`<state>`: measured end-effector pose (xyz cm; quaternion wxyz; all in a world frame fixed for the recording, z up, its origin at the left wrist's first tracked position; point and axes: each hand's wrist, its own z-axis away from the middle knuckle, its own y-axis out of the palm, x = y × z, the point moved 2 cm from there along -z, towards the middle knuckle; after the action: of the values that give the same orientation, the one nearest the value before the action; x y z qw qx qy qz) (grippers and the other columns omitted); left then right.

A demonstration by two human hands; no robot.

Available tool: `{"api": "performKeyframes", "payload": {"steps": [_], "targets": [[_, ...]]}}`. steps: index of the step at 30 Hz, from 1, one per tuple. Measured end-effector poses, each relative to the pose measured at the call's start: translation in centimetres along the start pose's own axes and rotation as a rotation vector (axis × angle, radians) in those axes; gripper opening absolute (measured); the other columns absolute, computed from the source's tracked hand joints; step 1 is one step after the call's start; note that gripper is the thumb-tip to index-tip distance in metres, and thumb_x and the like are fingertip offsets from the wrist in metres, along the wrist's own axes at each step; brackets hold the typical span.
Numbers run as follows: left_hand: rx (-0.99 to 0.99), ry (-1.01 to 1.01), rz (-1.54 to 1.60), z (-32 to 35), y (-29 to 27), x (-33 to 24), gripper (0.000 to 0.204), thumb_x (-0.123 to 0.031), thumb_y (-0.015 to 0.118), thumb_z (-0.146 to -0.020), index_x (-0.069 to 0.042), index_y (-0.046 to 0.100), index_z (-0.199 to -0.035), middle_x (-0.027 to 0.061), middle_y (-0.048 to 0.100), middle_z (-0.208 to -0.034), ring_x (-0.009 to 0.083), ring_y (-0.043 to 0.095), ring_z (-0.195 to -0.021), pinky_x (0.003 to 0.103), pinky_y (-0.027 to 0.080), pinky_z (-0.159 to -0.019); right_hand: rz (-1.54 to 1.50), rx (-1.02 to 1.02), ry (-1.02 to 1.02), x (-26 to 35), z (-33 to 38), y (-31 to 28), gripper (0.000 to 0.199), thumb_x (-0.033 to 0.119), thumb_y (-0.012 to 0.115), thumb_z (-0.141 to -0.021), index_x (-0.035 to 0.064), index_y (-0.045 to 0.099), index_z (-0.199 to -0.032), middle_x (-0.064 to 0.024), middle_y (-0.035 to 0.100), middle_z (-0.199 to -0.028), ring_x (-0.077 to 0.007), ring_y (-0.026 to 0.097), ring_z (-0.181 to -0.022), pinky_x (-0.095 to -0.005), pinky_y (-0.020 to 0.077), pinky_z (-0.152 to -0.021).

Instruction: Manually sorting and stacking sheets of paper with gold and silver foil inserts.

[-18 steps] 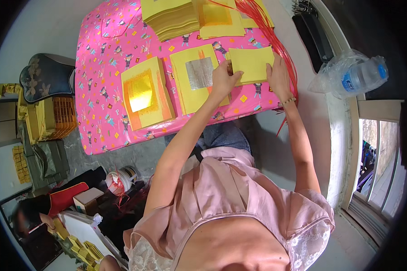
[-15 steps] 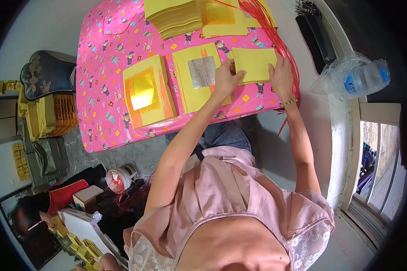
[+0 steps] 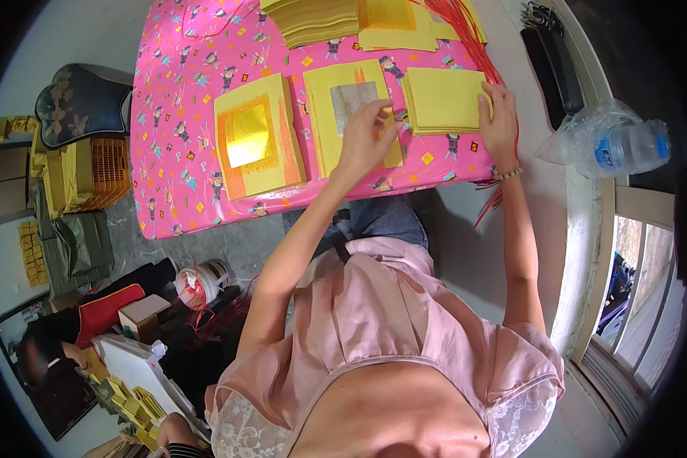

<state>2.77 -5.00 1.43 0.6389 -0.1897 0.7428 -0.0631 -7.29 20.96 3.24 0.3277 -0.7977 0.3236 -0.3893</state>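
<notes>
A stack of plain yellow paper [image 3: 446, 95] lies at the right of a table with a pink patterned cover [image 3: 179, 164]. My right hand [image 3: 500, 126] rests at that stack's right edge, fingers stretched out, with a beaded bracelet on the wrist. My left hand [image 3: 365, 141] is open, thumb and fingers apart, above the right side of a middle yellow paper stack with a silver square [image 3: 351, 103]. It stands slightly apart from the plain stack and partly hides the middle one. Farther left sits another yellow paper stack with a shiny gold square [image 3: 248, 137].
At the table's far side are a thick yellow paper pile [image 3: 313, 23], more gold-marked sheets [image 3: 389, 30] and red strings [image 3: 477, 46] hanging over the right edge. A bagged plastic bottle [image 3: 626, 149] stands right. A chair [image 3: 80, 103], orange crate [image 3: 108, 174] and another person [image 3: 46, 355] are left.
My left hand has let go of the plain stack and drawn back to the left. My right hand has stayed at the stack's right edge. The whole view has shifted slightly.
</notes>
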Motion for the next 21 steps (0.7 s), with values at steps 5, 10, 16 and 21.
{"api": "performKeyframes", "payload": {"steps": [5,10,16,21], "targets": [[0.117,0.185,-0.459,4.8,-4.7,-0.5,0.048,-0.019,0.077,-0.074,-0.006,0.061,-0.117,0.0154,0.059,-0.109,0.0339,0.055,-0.105,0.044,0.045,-0.092,-0.084,-0.133,-0.218,7.3,-0.5,-3.7,0.024,0.005,0.058,-0.090,0.0013,0.061,-0.113,-0.0171,0.059,-0.108,-0.0349,0.057,-0.104,-0.0412,0.0458,-0.089],[0.132,0.245,-0.471,7.7,-5.9,0.6,0.052,-0.020,0.077,-0.074,-0.006,0.059,-0.120,0.0147,0.057,-0.117,0.0355,0.051,-0.111,0.044,0.043,-0.097,-0.269,0.305,-0.301,11.0,3.1,-2.2,0.028,0.006,0.062,-0.085,0.0043,0.062,-0.113,-0.0131,0.061,-0.110,-0.0328,0.057,-0.105,-0.0421,0.0475,-0.088],[0.162,0.239,-0.544,7.8,-6.0,1.0,0.051,-0.019,0.075,-0.075,-0.005,0.058,-0.121,0.0117,0.059,-0.113,0.0314,0.055,-0.108,0.040,0.047,-0.093,-0.124,0.625,-0.494,12.1,6.0,1.1,0.045,0.007,0.065,-0.079,0.0012,0.055,-0.122,-0.0148,0.055,-0.125,-0.0325,0.053,-0.118,-0.0414,0.0460,-0.097],[0.213,0.276,-0.621,7.2,-6.0,1.2,0.046,-0.019,0.074,-0.076,-0.006,0.058,-0.117,0.0103,0.060,-0.111,0.0295,0.057,-0.106,0.039,0.048,-0.091,-0.107,0.644,-0.493,11.5,6.2,2.5,0.048,0.007,0.066,-0.079,0.0015,0.053,-0.125,-0.0167,0.053,-0.129,-0.0344,0.052,-0.120,-0.0423,0.0456,-0.098]]}}
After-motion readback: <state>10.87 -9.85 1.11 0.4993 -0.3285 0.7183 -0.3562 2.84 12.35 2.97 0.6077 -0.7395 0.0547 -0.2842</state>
